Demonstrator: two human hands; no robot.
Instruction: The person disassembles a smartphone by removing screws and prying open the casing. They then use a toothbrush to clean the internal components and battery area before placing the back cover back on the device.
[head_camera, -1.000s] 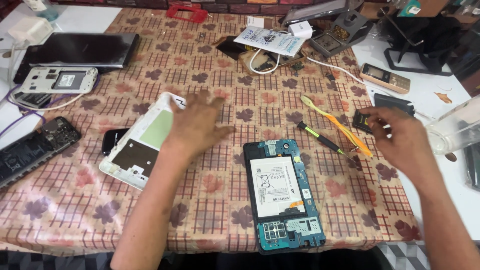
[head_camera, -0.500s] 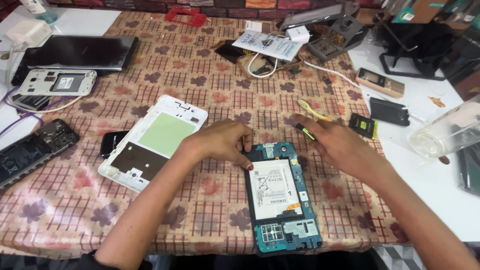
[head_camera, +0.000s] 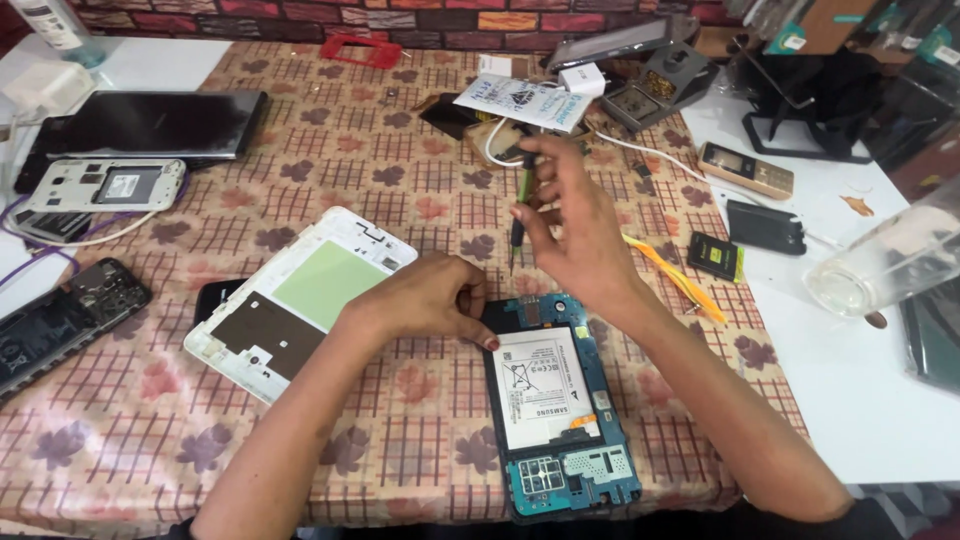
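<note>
An opened tablet (head_camera: 556, 410) lies face down near the table's front edge, its white battery and blue circuit board exposed. My left hand (head_camera: 425, 297) rests on the cloth with fingertips pressing the tablet's upper left corner. My right hand (head_camera: 572, 228) hovers above the tablet's top edge and grips a thin green-and-black screwdriver (head_camera: 521, 200), held upright with its tip pointing down. The tablet's removed white back cover (head_camera: 300, 297) lies inside-up just left of my left hand.
A patterned cloth (head_camera: 400, 450) covers the table. An orange pry tool (head_camera: 675, 275), a small battery (head_camera: 714, 256) and a bar phone (head_camera: 745, 170) lie to the right. A dark tablet (head_camera: 150, 125), phone frames (head_camera: 105, 185) and cables sit at the left. A clear jar (head_camera: 890, 262) lies at the right.
My left hand moved from the back cover onto the tablet's corner. My right hand came in from the right, picked up the screwdriver and raised it above the tablet's top.
</note>
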